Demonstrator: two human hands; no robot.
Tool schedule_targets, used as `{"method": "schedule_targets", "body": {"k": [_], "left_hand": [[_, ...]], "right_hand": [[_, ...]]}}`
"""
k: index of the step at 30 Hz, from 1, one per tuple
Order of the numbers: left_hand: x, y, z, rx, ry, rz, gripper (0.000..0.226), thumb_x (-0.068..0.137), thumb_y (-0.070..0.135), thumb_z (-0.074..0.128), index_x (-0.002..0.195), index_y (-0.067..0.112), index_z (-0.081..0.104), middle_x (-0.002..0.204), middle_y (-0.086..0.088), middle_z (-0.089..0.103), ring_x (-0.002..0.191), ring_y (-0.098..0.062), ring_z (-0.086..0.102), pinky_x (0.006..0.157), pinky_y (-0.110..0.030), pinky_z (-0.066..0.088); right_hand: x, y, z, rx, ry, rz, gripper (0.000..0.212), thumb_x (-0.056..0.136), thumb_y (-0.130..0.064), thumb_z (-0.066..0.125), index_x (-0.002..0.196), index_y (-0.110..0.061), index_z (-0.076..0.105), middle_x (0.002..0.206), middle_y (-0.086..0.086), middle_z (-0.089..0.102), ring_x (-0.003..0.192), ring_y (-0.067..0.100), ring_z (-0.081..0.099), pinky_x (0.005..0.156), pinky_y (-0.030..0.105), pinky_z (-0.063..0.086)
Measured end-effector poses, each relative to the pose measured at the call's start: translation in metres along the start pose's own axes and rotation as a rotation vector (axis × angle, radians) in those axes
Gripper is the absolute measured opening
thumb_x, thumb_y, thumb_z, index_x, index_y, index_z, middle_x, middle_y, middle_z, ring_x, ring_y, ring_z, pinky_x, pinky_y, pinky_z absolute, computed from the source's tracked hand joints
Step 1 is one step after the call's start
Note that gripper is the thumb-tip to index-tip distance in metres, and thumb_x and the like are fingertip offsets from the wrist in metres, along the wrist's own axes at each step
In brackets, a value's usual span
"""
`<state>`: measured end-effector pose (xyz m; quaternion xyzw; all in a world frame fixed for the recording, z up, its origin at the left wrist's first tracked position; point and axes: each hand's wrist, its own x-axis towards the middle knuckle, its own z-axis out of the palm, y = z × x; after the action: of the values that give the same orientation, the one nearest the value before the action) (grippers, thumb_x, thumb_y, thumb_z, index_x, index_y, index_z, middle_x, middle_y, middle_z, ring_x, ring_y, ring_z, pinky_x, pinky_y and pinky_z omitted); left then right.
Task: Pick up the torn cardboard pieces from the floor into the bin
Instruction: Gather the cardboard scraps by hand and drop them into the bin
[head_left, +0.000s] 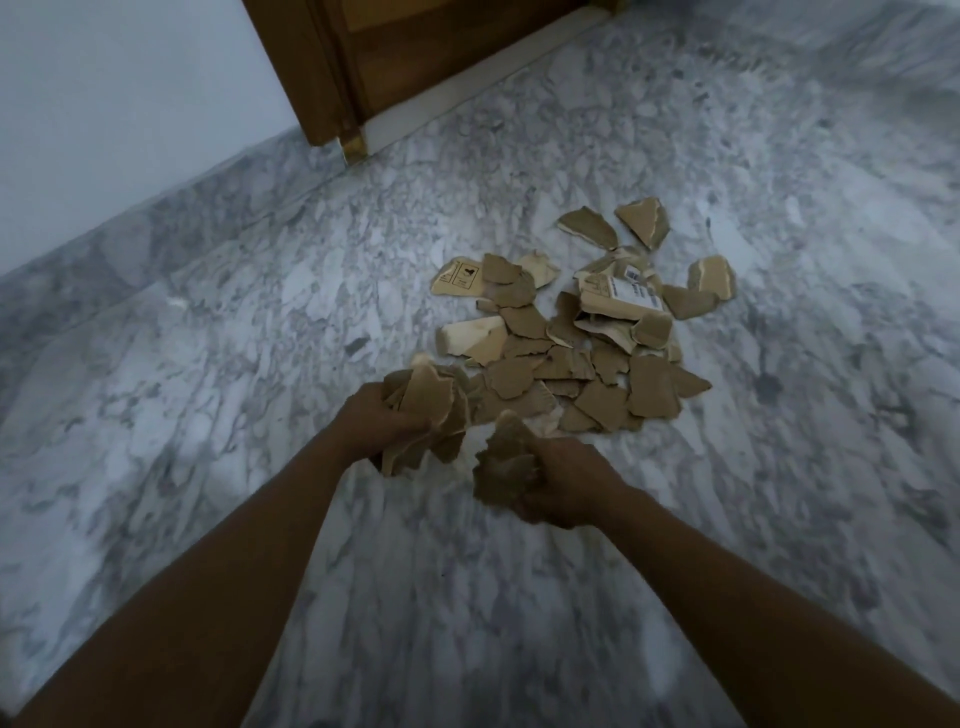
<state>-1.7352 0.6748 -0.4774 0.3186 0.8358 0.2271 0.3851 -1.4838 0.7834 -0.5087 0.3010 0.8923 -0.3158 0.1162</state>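
– Grip check: left grip (382, 415)?
– Curled tight round first bunch (431, 415) of torn cardboard pieces, several sheets fanned on edge. Low over floor (260, 364); touching it or not, cannot tell.
– And right grip (563, 480)?
– Same, clenched round second bunch (501, 462), smaller and crumpled. Two bunches total, one per grip, close together but apart.
– Remaining pieces?
– One loose pile (571, 358) flat on marble floor, just beyond both grips, nearest scraps beside first bunch. Roughly thirty, overlapping, so no exact count. Mostly plain brown. Two printed: symbol piece (457, 276) at far-left edge of pile, label piece (621, 299) with white barcode sticker right of centre.
– Surroundings?
– One wooden door (415, 52) at far end, one pale wall (104, 104) left of it.
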Motion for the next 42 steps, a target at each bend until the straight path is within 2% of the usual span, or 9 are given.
{"method": "schedule_targets", "body": {"k": [3,7,11,18,23,29,33,36,42], "left_hand": [[0.018,0.029,0.0,0.125,-0.101,0.042,0.068,0.06,0.041,0.084,0.12,0.017,0.066,0.102,-0.005,0.067,0.093,-0.02,0.065,0.072,-0.027,0.049],[0.041,0.077,0.034,0.306,-0.215,0.152,0.064,0.075,0.027,0.083,0.132,0.018,0.055,0.115,-0.003,0.056,0.1,-0.017,0.053,0.08,-0.027,0.043],[0.055,0.099,0.075,0.374,-0.155,0.26,0.074,0.062,0.045,0.078,0.127,0.016,0.06,0.119,-0.006,0.06,0.109,-0.025,0.058,0.079,-0.026,0.041],[0.049,0.088,0.091,0.216,-0.074,0.292,0.076,0.05,0.066,0.063,0.119,0.033,0.063,0.094,0.011,0.065,0.087,-0.008,0.059,0.076,-0.022,0.042],[0.047,0.073,0.084,0.203,-0.042,0.22,0.099,0.066,0.052,0.083,0.148,0.015,0.04,0.139,-0.006,0.055,0.123,-0.022,0.055,0.093,-0.03,0.045],[0.015,0.063,0.065,0.21,-0.024,0.181,0.067,0.049,0.078,0.052,0.103,0.04,0.063,0.086,0.012,0.066,0.083,-0.011,0.064,0.073,-0.029,0.049],[-0.006,0.036,0.075,0.237,0.0,0.164,0.064,0.054,0.079,0.054,0.102,0.037,0.065,0.091,0.012,0.069,0.085,-0.009,0.066,0.073,-0.029,0.05],[-0.01,0.032,0.084,0.213,0.02,0.136,0.069,0.057,0.081,0.05,0.1,0.03,0.066,0.088,0.009,0.07,0.083,-0.011,0.066,0.076,-0.035,0.054],[-0.004,0.055,0.08,0.167,0.012,0.148,0.056,0.058,0.084,0.045,0.097,0.047,0.059,0.093,0.01,0.068,0.088,-0.014,0.063,0.081,-0.029,0.045]], "right_hand": [[-0.021,0.026,-0.036,0.113,-0.057,0.019,0.075,0.079,-0.032,0.075,0.143,-0.035,0.036,0.112,-0.001,0.066,0.095,0.019,0.064,0.08,0.035,0.054],[-0.038,0.07,-0.072,-0.098,0.05,0.198,0.094,0.082,-0.029,0.072,0.153,-0.034,0.011,0.109,0.003,0.065,0.075,0.014,0.059,0.059,0.028,0.049],[-0.047,0.095,-0.053,-0.334,0.188,0.286,0.055,0.085,-0.05,0.066,0.127,-0.022,0.044,0.108,0.003,0.066,0.092,0.022,0.064,0.074,0.035,0.051],[-0.052,0.119,-0.04,0.174,0.215,0.437,0.044,0.069,-0.057,0.076,0.094,-0.022,0.062,0.088,-0.002,0.068,0.078,0.016,0.065,0.07,0.033,0.057],[-0.038,0.151,-0.08,0.616,0.318,0.569,0.038,0.069,-0.041,0.087,0.093,-0.018,0.068,0.09,0.0,0.068,0.084,0.019,0.065,0.066,0.027,0.05],[0.026,0.112,-0.068,0.43,0.19,0.38,0.056,0.062,-0.054,0.083,0.104,-0.02,0.071,0.102,0.002,0.07,0.095,0.021,0.066,0.084,0.037,0.057],[0.037,0.091,-0.031,0.108,0.327,0.431,0.08,0.059,-0.085,0.05,0.106,-0.021,0.059,0.103,0.002,0.064,0.097,0.027,0.063,0.089,0.046,0.049],[0.036,0.086,-0.018,0.089,0.421,0.343,0.06,0.078,-0.069,0.059,0.11,-0.019,0.051,0.105,0.004,0.065,0.097,0.029,0.064,0.085,0.043,0.045],[0.026,0.095,-0.03,0.359,0.352,0.228,0.07,0.072,-0.065,0.072,0.12,-0.016,0.056,0.107,0.0,0.068,0.096,0.022,0.066,0.075,0.03,0.048]]}}
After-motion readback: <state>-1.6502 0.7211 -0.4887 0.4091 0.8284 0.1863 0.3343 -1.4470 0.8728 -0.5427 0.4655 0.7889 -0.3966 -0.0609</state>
